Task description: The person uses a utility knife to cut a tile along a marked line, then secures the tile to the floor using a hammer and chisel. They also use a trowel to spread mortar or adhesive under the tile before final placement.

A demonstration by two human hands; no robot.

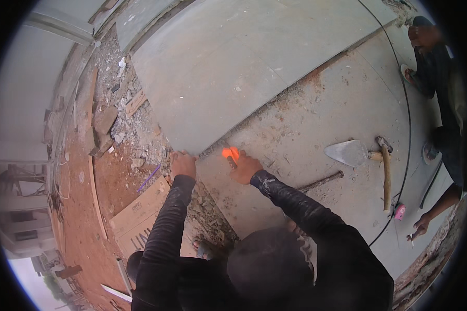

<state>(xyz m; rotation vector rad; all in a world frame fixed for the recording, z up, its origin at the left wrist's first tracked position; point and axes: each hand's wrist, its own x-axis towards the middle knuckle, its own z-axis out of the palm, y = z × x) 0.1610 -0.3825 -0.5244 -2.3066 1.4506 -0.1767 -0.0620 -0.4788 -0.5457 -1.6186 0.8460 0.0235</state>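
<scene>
My left hand [183, 165] is at the near corner of a large grey tile slab [249, 57], fingers curled on its edge. Just right of it, my right hand [245, 168] is closed on a bright orange object [229, 153] beside the slab's lower edge; its exact shape is partly hidden. Crumbled mortar and rubble [122, 135] lie along the slab's left side. A trowel [345, 153], a hammer [385, 176] and a dark metal bar [319, 181] lie on the grey tiled floor [306, 124] to my right.
Two co-workers' legs [425, 72] and a hand [419, 228] holding a small white item are at the right, near a black cable [408, 119] and pink object [399, 211]. Cardboard [129, 217], wooden strips [92, 181] and red dirt [78, 217] are at the left.
</scene>
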